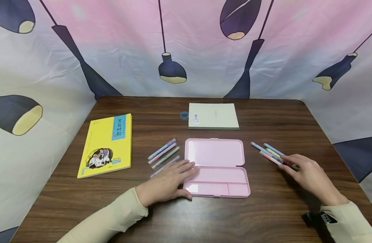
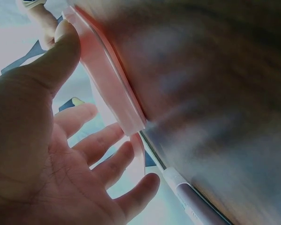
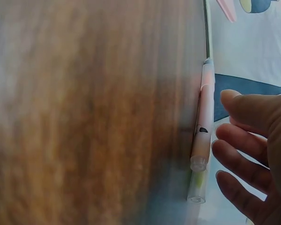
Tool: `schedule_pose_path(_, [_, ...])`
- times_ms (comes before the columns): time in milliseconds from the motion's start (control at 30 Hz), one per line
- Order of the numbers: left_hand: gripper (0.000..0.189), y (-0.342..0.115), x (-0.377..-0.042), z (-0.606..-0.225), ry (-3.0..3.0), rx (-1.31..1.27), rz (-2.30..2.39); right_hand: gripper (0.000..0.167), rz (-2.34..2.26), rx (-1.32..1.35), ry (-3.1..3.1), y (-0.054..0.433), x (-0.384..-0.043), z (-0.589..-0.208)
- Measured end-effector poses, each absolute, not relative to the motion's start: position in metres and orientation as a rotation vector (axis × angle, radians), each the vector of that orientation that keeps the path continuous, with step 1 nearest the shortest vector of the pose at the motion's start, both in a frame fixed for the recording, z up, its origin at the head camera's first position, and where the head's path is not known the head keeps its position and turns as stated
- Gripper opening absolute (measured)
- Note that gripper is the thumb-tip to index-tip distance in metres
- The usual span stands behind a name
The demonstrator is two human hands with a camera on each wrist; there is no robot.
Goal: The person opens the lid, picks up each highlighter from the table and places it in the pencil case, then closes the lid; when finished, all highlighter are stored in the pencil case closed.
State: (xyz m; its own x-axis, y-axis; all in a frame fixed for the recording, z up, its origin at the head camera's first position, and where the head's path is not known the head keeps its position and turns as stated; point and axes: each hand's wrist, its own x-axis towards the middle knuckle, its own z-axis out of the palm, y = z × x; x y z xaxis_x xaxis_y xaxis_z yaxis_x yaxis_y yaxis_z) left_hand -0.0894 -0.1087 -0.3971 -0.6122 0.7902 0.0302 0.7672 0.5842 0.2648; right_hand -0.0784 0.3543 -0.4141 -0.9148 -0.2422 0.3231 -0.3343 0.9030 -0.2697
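A pink pencil case (image 1: 214,152) lies unfolded in the middle of the table, its lid toward the back and its divided tray nearer the person. At the tray's left edge rests the left hand (image 1: 170,180), its fingers spread; the left wrist view shows thumb and fingers along the case's side (image 2: 107,79). The right hand (image 1: 310,172) reaches over the near ends of several pens (image 1: 270,157) on the right. Its fingertips are bent loosely downward. In the right wrist view, thumb and fingers stand apart beside a pink pen (image 3: 204,112) on the table.
Several more pens (image 1: 164,155) lie side by side left of the case, one partly behind the left hand. A yellow book (image 1: 107,145) is at the left. Behind the case are a pale notebook (image 1: 214,116) and a blue ring (image 1: 184,115). A printed cloth hangs behind the table.
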Motion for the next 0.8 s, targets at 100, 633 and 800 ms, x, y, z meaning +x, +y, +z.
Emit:
schedule_pose_path(100, [0.085,-0.1085,-0.0897,-0.3968,2.705,1.323,0.389,0.029,0.465,0.426,-2.794,0.3548,-0.0790,-0.4149])
schedule_pose_path(633, [0.085,-0.1084,-0.0887,-0.3966,2.716,1.328,0.352,0.020,0.453,0.430,-2.821,0.3518,-0.0801,-0.4146])
schedule_pose_path(800, [0.084,-0.1085,-0.0887,-0.3973,2.717,1.321,0.351,0.020,0.440,0.430,-2.842,0.3525,-0.0809,-0.4169])
